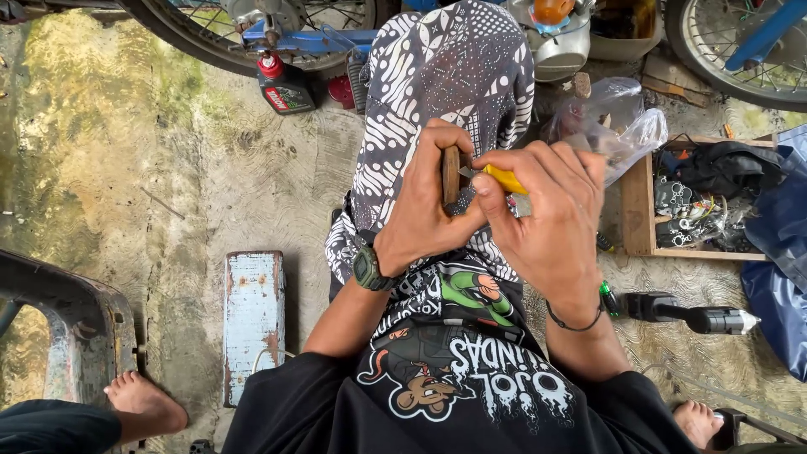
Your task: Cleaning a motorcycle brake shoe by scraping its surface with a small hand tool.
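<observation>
Black shirt: I look down on my printed black T-shirt (454, 370) nearest the camera, my forearms rising from it.
Left hand: my left hand (424, 206), green wristwatch (367, 269) on the wrist, has its fingers closed tight round a thin brown round disc (450, 172) held on edge.
Disc: flat, rusty brown, upright; only its rim shows above my left thumb.
Right hand: my right hand (546, 214) is closed on a yellow-handled tool (507, 180), its tip touching the disc's right side.
Where: the disc sits between both hands, over my black-and-white patterned cloth lap (437, 76).
Right side: black power drill (693, 315) on the concrete, wooden box of metal parts (698, 202) beyond it.
Left side: pale blue rusted metal stool (253, 319).
Far: black oil bottle with red cap (284, 87) under a blue motorbike frame (307, 38).
</observation>
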